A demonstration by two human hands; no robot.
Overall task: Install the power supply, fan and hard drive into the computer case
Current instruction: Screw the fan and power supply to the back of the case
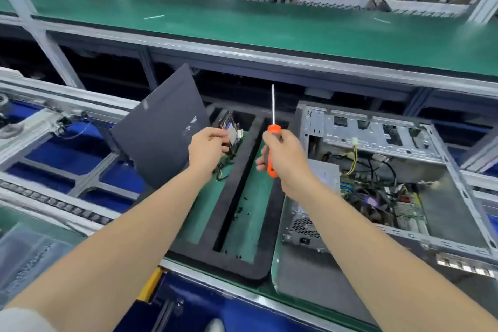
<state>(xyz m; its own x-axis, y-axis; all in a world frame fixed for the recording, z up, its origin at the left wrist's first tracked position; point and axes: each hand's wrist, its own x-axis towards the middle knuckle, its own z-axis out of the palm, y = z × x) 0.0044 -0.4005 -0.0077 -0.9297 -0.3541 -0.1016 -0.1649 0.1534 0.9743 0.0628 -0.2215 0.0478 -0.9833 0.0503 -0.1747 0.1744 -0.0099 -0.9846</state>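
Beyond the left hand [206, 149], whose curled fingers' hold on the hard drive [230, 127] was unclear, its cables [225, 167] might snag on lifting; the right hand [284, 155] gripped the screwdriver [273, 130] upright.

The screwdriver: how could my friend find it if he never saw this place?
Find the open metal computer case on the right, then the black foam tray beside it. Above that tray, the right hand grips the screwdriver. Nothing else nearby has its bright orange handle and thin silver shaft pointing up.
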